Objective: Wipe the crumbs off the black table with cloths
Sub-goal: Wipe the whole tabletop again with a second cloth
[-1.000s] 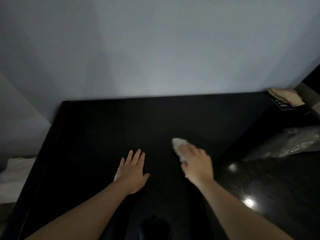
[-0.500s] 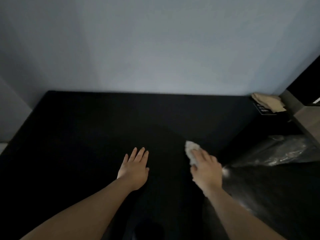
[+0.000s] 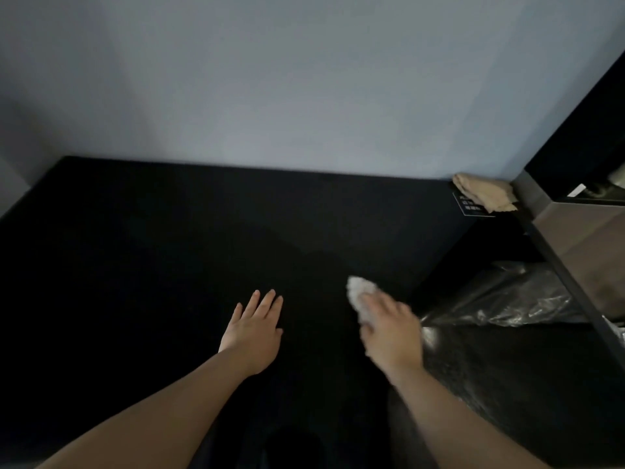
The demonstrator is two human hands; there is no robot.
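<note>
Me at the black table (image 3: 152, 248) w/ a white cloth (image 3: 359, 292)
L hand (image 3: 253, 336) flat on the top, fingers straight, holding nothing; R hand (image 3: 392, 333) lies over the white cloth near the table's right edge, blurred, can't tell if it grips or just presses; tan cloth (image 3: 483, 194) at far right corner

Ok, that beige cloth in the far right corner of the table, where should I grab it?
Pinch the beige cloth by its bunched middle, from above and the near left, probably: it lies crumpled low, wall behind, cabinet tight on its right.
</note>
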